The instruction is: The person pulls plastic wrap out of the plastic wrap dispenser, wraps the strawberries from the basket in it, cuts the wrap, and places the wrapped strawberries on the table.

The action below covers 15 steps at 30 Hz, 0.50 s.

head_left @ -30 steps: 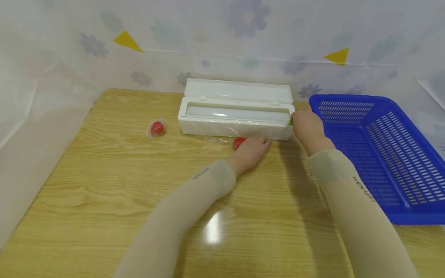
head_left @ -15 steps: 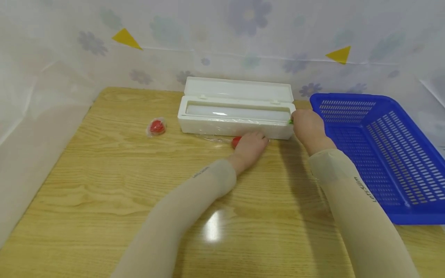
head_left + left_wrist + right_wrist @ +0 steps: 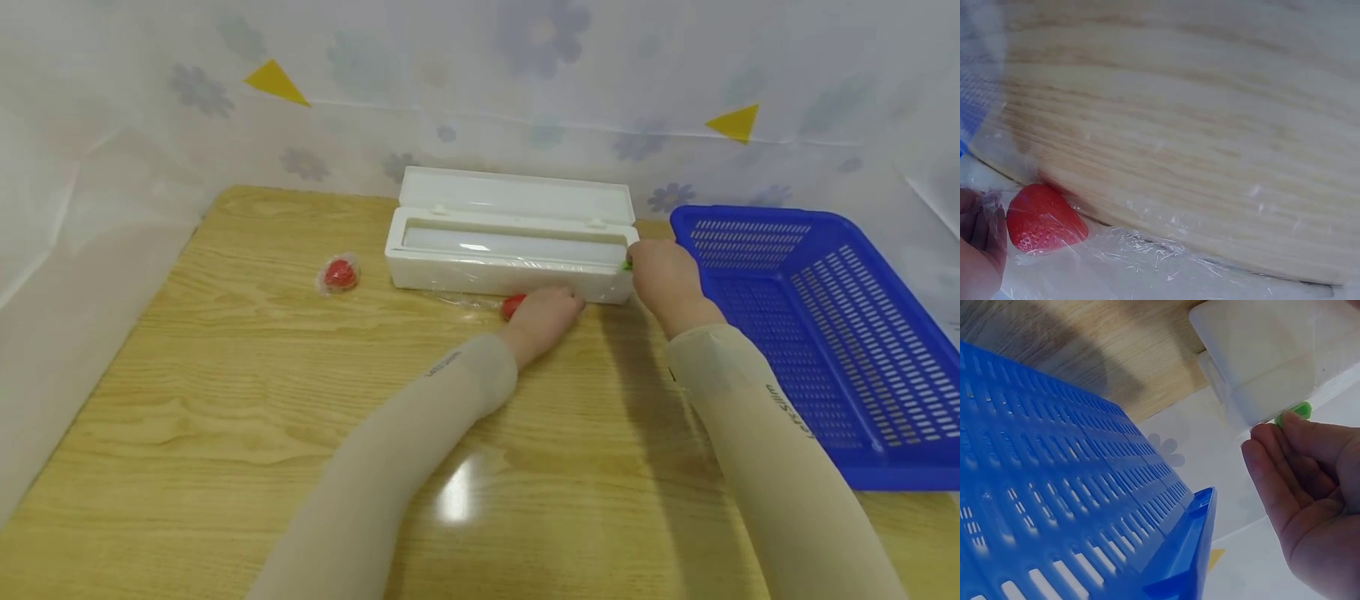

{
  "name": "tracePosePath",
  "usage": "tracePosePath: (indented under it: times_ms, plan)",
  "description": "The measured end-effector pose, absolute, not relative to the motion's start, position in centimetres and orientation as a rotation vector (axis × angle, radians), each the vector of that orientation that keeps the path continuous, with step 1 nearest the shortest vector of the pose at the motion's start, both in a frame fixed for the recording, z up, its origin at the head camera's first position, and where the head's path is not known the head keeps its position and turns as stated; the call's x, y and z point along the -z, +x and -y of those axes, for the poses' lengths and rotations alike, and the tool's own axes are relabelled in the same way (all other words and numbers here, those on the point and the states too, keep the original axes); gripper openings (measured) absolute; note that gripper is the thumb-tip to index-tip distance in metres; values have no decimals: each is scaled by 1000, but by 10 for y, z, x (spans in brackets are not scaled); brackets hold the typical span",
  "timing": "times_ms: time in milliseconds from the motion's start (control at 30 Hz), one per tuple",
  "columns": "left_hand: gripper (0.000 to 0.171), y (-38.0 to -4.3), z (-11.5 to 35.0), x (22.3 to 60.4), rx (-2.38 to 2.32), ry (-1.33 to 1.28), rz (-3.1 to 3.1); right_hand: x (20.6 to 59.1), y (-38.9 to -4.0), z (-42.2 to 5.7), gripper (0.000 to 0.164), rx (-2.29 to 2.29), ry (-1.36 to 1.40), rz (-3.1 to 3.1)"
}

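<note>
A white cling film dispenser [image 3: 510, 271] stands at the back of the table, its lid up and a roll of film inside. At its right end, my right hand [image 3: 666, 279] pinches a small green slide cutter [image 3: 1297, 414] between thumb and fingers. Clear film [image 3: 1141, 250] hangs down the dispenser's front to the table. My left hand [image 3: 546, 318] is low before the box, fingers curled on the film. Beside it a red strawberry [image 3: 1044, 219] lies under or in the film, partly hidden by this hand in the head view. Another strawberry [image 3: 341, 274], wrapped in film, sits to the left.
A blue plastic basket [image 3: 862, 471] with slotted walls stands at the right, close to my right hand. The wooden table [image 3: 225, 433] ends at a flowered white sheet [image 3: 465, 75] behind the dispenser.
My left hand has shifted slightly beside the strawberry, which now shows a little differently past the hand. My right hand stays at the dispenser's right end.
</note>
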<state>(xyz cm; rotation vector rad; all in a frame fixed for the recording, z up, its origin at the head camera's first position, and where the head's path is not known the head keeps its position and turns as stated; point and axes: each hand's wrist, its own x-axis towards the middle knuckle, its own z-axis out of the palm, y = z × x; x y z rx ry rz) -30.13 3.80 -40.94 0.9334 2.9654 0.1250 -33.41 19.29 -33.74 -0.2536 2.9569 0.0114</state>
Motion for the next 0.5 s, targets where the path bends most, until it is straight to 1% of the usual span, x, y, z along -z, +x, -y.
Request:
tracePosePath:
  times_ms: [500]
  plan:
    - [23,-309,-36,418,-184,916,-2924,337,-333,-188,23,-16,-307,-2977]
